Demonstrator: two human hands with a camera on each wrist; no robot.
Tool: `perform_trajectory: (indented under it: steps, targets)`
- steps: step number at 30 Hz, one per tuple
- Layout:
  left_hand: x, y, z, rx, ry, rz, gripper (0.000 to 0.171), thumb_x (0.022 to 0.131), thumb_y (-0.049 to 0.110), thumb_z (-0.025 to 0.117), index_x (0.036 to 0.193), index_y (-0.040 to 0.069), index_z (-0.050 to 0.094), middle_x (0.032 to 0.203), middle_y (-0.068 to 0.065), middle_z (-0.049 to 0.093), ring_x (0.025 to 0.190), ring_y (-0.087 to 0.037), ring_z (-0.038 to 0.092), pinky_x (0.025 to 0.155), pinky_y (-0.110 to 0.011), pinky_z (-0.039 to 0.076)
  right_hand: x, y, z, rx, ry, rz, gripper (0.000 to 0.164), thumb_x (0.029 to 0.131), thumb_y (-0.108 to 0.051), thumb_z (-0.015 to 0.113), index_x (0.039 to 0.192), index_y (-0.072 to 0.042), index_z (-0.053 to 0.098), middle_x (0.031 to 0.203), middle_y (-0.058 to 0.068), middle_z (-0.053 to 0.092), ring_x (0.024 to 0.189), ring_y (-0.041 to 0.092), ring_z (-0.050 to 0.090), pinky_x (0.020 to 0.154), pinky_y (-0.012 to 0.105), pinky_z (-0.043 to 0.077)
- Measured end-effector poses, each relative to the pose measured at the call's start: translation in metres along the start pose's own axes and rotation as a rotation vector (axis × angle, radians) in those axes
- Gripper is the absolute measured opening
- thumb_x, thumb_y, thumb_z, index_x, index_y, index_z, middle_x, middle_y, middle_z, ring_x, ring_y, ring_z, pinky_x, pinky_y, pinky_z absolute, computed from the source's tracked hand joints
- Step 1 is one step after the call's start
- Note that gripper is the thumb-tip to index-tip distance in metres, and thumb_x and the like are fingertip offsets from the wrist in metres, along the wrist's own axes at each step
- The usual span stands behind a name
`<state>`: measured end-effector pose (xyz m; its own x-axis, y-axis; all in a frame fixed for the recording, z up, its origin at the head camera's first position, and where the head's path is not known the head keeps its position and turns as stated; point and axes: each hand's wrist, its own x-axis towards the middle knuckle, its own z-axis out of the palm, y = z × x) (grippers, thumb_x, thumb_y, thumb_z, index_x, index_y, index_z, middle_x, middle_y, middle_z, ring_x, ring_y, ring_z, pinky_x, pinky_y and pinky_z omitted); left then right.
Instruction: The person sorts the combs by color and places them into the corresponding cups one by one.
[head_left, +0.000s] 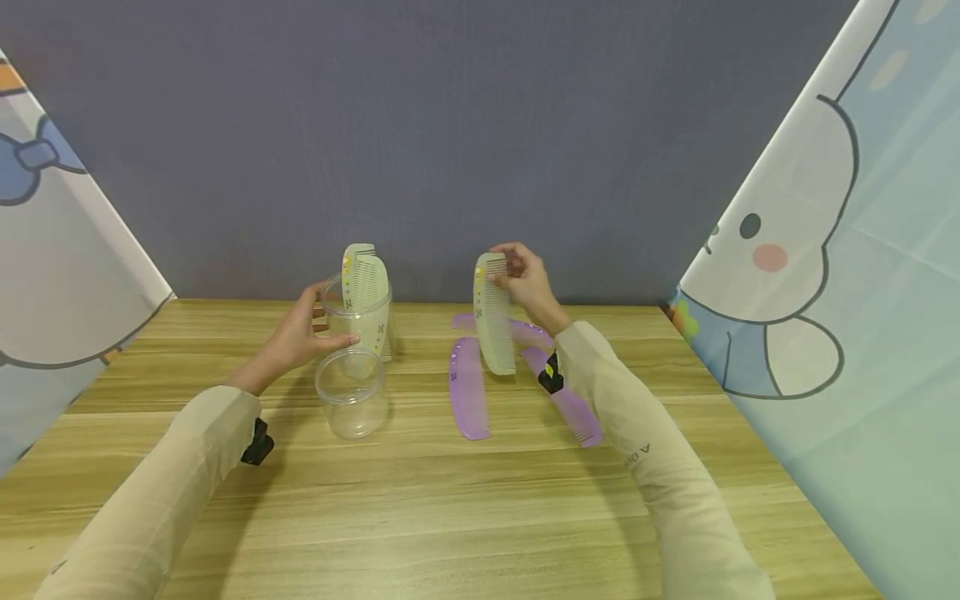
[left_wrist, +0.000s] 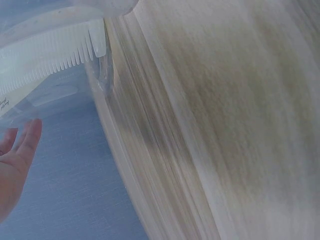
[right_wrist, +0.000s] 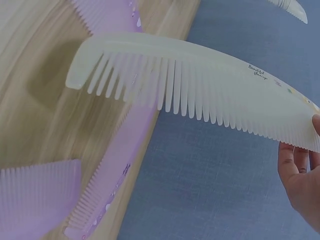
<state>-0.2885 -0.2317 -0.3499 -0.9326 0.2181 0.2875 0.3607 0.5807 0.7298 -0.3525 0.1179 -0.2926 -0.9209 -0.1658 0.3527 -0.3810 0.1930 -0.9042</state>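
My right hand (head_left: 531, 287) pinches a pale green comb (head_left: 492, 321) by its upper end and holds it upright above the table; in the right wrist view the same comb (right_wrist: 200, 82) spans the picture, teeth downward. My left hand (head_left: 296, 333) holds the rear clear plastic cup (head_left: 337, 325), thumb across its front and fingers at its left side. Two pale green combs (head_left: 370, 287) stand in that cup, their tops above the rim. In the left wrist view the fingers (left_wrist: 31, 137) lie close along the cup's wall.
A second clear cup (head_left: 356, 417) stands just in front of the held one. Purple combs lie on the wooden table: one at the middle (head_left: 468, 392), one at the back (head_left: 528, 332), one partly under the right forearm (head_left: 576, 414). A grey panel (head_left: 420, 150) rises behind the table.
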Motion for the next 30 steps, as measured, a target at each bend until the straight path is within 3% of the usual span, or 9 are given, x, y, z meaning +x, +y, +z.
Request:
perform_trajectory:
  steps: [6, 10, 30]
  targets:
    - [-0.002, 0.008, -0.002, -0.015, -0.006, -0.012, 0.099, 0.074, 0.021, 0.077, 0.143, -0.001, 0.010, 0.136, -0.029, 0.029, 0.119, -0.051, 0.039, 0.095, -0.057, 0.043, 0.002, -0.004, 0.006, 0.027, 0.019, -0.016, 0.038, 0.079, 0.008, 0.064, 0.115, -0.003, 0.055, 0.106, 0.021, 0.062, 0.081, 0.017, 0.059, 0.072, 0.031, 0.053]
    - [0.001, 0.000, -0.001, -0.015, -0.007, -0.009, 0.101, 0.073, 0.024, 0.078, 0.143, 0.000, 0.009, 0.137, -0.028, 0.028, 0.120, -0.050, 0.039, 0.095, -0.056, 0.043, 0.005, -0.006, 0.011, 0.047, 0.029, -0.038, 0.038, 0.080, 0.006, 0.064, 0.115, -0.003, 0.056, 0.107, 0.020, 0.062, 0.080, 0.016, 0.059, 0.071, 0.029, 0.052]
    - [0.000, -0.002, -0.003, -0.007, -0.025, -0.013, 0.103, 0.073, 0.028, 0.077, 0.144, 0.000, 0.007, 0.138, -0.030, 0.026, 0.120, -0.051, 0.038, 0.095, -0.056, 0.043, 0.021, -0.028, 0.039, 0.149, 0.080, -0.050, 0.039, 0.078, 0.008, 0.066, 0.114, -0.003, 0.056, 0.104, 0.018, 0.063, 0.081, 0.015, 0.059, 0.072, 0.027, 0.053]
